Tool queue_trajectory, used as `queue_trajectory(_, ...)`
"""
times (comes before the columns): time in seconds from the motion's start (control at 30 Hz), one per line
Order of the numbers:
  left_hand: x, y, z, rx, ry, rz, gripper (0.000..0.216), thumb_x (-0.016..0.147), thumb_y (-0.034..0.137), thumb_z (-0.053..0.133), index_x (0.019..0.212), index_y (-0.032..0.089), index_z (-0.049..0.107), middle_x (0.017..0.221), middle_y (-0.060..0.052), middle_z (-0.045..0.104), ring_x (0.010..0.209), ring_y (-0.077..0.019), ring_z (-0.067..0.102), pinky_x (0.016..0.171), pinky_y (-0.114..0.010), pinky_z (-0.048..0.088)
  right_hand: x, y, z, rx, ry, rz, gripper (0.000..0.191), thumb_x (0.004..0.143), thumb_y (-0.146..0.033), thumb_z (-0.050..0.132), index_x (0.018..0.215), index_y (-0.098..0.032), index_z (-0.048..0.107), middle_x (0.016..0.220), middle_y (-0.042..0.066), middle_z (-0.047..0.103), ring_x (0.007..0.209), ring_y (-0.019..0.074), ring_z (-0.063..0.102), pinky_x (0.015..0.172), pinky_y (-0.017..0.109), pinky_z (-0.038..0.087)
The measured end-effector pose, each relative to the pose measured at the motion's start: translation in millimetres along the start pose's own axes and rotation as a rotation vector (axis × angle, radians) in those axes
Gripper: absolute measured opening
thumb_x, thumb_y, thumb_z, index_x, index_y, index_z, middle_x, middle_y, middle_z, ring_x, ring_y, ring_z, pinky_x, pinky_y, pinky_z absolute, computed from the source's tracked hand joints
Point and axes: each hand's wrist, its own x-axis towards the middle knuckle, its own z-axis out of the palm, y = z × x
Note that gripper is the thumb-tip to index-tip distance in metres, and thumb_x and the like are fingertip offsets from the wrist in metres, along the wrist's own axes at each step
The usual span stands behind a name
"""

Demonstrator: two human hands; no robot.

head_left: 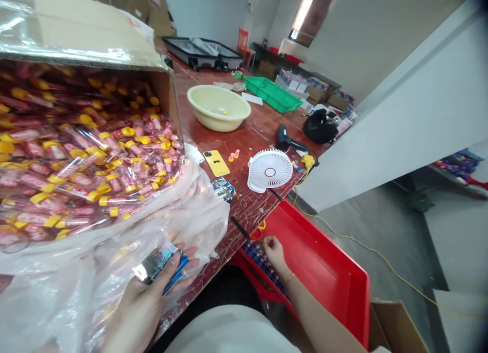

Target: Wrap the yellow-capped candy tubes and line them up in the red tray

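I see the left hand (139, 305) gripping silver-and-blue packets (159, 260) above the plastic liner (198, 200), thumb across them, likely to keep the stack together. The right hand (275, 252) curls its fingers narrowly over the red tray (328, 277) beside the desk (263, 132); I can't tell whether it holds anything.

Floor (400, 236): grey, right of the right hand (273, 250). Wall (224, 12): pale, beyond the hand. Window (305, 8): bright, far beyond. Chair (243, 40): orange, likewise.
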Motion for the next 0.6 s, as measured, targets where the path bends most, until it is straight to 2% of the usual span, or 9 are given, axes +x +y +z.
queue_trajectory(0.07,0,0,0,0.005,0.004,-0.013,0.05,0.062,0.034,0.079,0.107,0.019,0.064,0.094,-0.008,0.076,0.09,-0.032,0.069,0.06,-0.033,0.059,2,5,15,-0.057,-0.032,-0.005,0.024,0.085,-0.031,0.059,0.07,-0.013,0.054,0.062,-0.005,0.053,0.052,0.0068,0.05,0.053,0.022,0.045)
queue_trajectory(0.17,2,1,-2,-0.001,0.009,-0.04,0.051,0.063,0.034,0.078,0.11,0.021,0.064,0.096,-0.007,0.076,0.096,-0.0318,0.067,0.062,-0.032,0.059,5,4,19,-0.129,0.001,-0.03,0.02,0.068,-0.027,0.069,0.073,-0.015,0.055,0.068,-0.003,0.053,0.052,0.0097,0.049,0.053,0.027,0.045)
queue_trajectory(0.23,3,2,-5,-0.034,0.012,-0.045,0.051,0.063,0.035,0.077,0.11,0.021,0.065,0.101,-0.007,0.075,0.102,-0.0323,0.065,0.062,-0.031,0.059,4,-1,10,-0.161,0.045,-0.062,0.028,0.059,-0.025,0.07,0.08,-0.016,0.055,0.077,0.0,0.053,0.055,0.0127,0.049,0.056,0.031,0.046)
queue_trajectory(0.33,4,5,-12,-0.066,0.025,-0.021,0.046,0.063,0.033,0.077,0.106,0.02,0.067,0.106,-0.008,0.073,0.105,-0.0335,0.063,0.062,-0.032,0.059,-7,-20,-16,-0.169,0.081,-0.137,0.032,0.062,-0.026,0.063,0.091,-0.018,0.05,0.084,0.002,0.051,0.064,0.0165,0.051,0.062,0.034,0.046)
queue_trajectory(0.4,4,7,-18,-0.054,0.041,-0.013,0.042,0.061,0.031,0.079,0.099,0.018,0.069,0.102,-0.009,0.074,0.101,-0.0339,0.065,0.062,-0.034,0.059,-19,-44,-29,-0.148,0.062,-0.203,0.026,0.066,-0.026,0.058,0.089,-0.021,0.046,0.08,0.0,0.048,0.063,0.0167,0.048,0.061,0.034,0.044)
queue_trajectory(0.47,5,9,-24,-0.057,0.07,0.0,0.039,0.057,0.031,0.082,0.093,0.017,0.071,0.094,-0.009,0.076,0.093,-0.0327,0.068,0.06,-0.034,0.058,-29,-75,-30,-0.127,-0.01,-0.325,0.02,0.07,-0.022,0.057,0.085,-0.022,0.045,0.08,0.001,0.047,0.061,0.016,0.046,0.06,0.032,0.041)
queue_trajectory(0.53,7,12,-30,-0.085,0.109,0.025,0.039,0.054,0.031,0.083,0.088,0.017,0.071,0.085,-0.007,0.076,0.084,-0.0297,0.07,0.058,-0.033,0.057,-36,-114,-12,-0.129,-0.133,-0.534,0.016,0.074,-0.017,0.057,0.085,-0.023,0.047,0.087,0.003,0.05,0.065,0.0163,0.047,0.06,0.032,0.04)
queue_trajectory(0.6,9,15,-36,-0.107,0.132,0.05,0.037,0.053,0.033,0.084,0.084,0.017,0.072,0.078,-0.005,0.076,0.077,-0.0265,0.069,0.058,-0.032,0.057,-38,-158,28,-0.118,-0.292,-0.745,0.016,0.077,-0.013,0.054,0.086,-0.024,0.049,0.09,0.005,0.052,0.072,0.0181,0.051,0.063,0.032,0.041)
